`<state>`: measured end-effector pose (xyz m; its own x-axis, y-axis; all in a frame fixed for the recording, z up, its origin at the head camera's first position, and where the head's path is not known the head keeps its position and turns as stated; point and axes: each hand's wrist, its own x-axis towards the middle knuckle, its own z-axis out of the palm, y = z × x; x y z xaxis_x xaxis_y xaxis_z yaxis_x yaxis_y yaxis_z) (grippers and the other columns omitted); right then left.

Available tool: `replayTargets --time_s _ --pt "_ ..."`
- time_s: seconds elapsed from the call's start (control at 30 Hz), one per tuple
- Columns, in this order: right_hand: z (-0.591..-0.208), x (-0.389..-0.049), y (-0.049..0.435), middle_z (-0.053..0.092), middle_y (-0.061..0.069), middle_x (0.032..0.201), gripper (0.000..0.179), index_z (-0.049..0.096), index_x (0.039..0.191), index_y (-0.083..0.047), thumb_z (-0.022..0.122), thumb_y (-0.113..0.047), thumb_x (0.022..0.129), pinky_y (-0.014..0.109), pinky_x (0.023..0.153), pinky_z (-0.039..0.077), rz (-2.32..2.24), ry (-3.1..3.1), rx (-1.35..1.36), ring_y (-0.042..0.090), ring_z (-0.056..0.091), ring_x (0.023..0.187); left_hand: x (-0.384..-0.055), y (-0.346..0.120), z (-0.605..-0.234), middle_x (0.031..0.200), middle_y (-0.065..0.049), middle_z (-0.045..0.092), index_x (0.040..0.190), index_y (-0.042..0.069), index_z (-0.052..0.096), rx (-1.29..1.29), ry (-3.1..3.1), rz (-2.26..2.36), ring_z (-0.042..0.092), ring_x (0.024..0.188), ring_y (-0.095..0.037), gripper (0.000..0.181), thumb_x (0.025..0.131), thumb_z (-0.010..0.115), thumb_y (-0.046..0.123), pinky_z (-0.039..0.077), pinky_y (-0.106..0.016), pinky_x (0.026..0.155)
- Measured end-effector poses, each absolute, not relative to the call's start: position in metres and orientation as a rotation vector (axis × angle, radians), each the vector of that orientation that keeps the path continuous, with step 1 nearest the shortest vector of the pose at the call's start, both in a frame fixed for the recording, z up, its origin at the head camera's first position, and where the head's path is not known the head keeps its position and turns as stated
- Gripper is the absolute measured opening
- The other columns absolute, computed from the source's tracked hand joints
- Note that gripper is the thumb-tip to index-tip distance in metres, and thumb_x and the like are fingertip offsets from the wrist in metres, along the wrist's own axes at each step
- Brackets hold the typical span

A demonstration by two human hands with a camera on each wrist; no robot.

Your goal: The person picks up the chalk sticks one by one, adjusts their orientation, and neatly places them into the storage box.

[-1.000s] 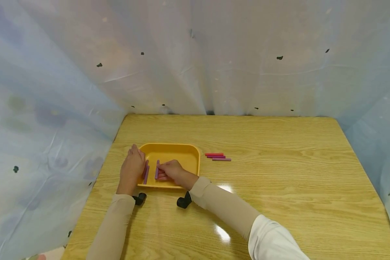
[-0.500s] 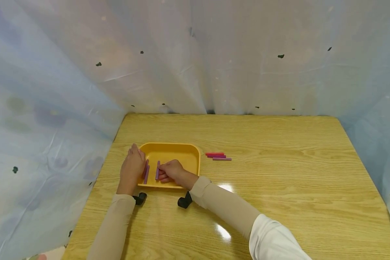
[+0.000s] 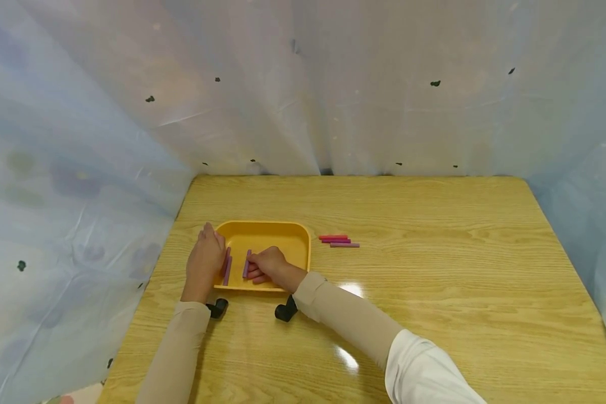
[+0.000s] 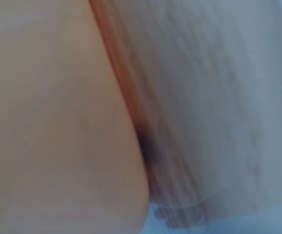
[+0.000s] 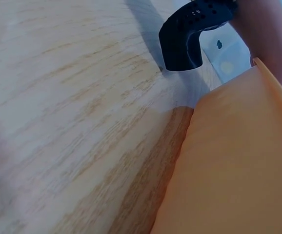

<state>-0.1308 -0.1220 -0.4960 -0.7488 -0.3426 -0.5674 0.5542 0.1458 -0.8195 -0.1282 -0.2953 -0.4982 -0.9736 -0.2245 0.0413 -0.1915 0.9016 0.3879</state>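
Note:
My right hand is inside the yellow tray, pinching a purple stick near its upper part between thumb and forefinger. The stick leans slightly, its far end to the right. Left of it, two more purple sticks lie by the tray's left wall, the nearer stick fully in sight and the farther stick partly covered. Over that left wall rests my left hand, back upward; its inner fingers are hidden. The right wrist view shows the tray's outer wall and the left forearm beyond it.
Right of the tray, a red stick, a magenta stick and a pale purple stick lie together on the wooden table. Black wrist devices stick out below the left wrist and right wrist. Plastic sheeting surrounds the table.
The right hand and its pinched purple stick have shifted slightly right, and the stick's far end leans a little more to the right. The left hand stays at the tray's left wall.

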Motion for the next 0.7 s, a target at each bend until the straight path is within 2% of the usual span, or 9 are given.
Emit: replayTargets --time_s 0.27,0.7 --pt "-0.4929 -0.1295 -0.122 0.069 0.02 0.084 0.03 0.069 0.084 0.004 0.057 -0.022 0.093 0.042 0.07 0.053 -1.66 1.796 0.199 0.029 0.068 0.078 -0.128 -0.2963 -0.4982 0.137 -0.036 0.032 0.143 -0.011 0.017 0.323 -2.987 -0.588 0.04 0.119 -0.049 0.058 0.101 0.016 0.03 0.036 -0.058 0.095" --pt "-0.4958 -0.1301 -0.1235 0.069 0.018 0.079 0.03 0.069 0.079 0.002 0.059 -0.023 0.092 0.04 0.064 0.054 -1.641 1.844 0.199 0.027 0.069 0.072 -0.1271 -0.2945 -0.4955 0.137 -0.036 0.032 0.143 -0.012 0.016 0.322 -2.995 -0.584 0.04 0.119 -0.049 0.058 0.102 0.016 0.03 0.036 -0.058 0.095"
